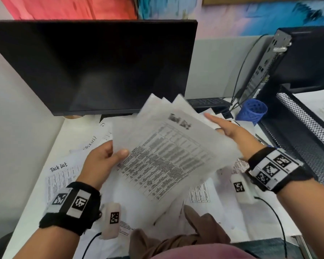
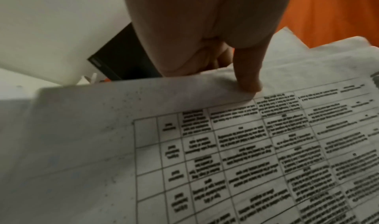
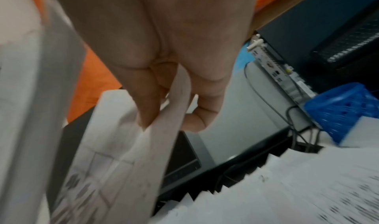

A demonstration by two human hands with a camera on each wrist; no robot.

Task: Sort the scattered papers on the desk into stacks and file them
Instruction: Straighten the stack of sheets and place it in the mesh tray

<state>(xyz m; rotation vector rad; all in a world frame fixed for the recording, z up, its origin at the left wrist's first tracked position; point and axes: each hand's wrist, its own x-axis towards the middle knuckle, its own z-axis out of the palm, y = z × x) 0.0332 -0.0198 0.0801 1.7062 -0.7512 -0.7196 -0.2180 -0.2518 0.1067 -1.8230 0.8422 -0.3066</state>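
The left hand (image 1: 103,157) sits at the lower-left edge of a fanned sheaf of white printed sheets (image 1: 168,152), thumb pressed on the top page and fingers curled underneath, so it pinches the bundle and carries its weight; the left wrist view shows the thumb (image 2: 249,80) flat on the margin just above the printed table. The sheaf is held in the air above the desk, tilted, its long axis running from lower left up toward the black monitor (image 1: 94,66), with three upper corners splayed out of line. Its top page is headed "Task list". Beneath it, more loose white papers (image 1: 64,176) lie scattered on the white desk (image 1: 26,212), one at the left also headed "Task list".

On the far side of the sheaf, the right hand (image 1: 230,131) meets the right edge, index finger stretched along it; the right wrist view shows fingers (image 3: 149,107) and thumb closing on a fold of the sheets, so it grips them too, lightly. Both hands bracket the bundle across its short axis, which likely suits squaring the splayed corners.

Further right stand a blue perforated plastic cup (image 1: 252,111) and a black wire-mesh filing tray (image 1: 297,128), already holding paper. The tray lies to the right, nearer the right hand.
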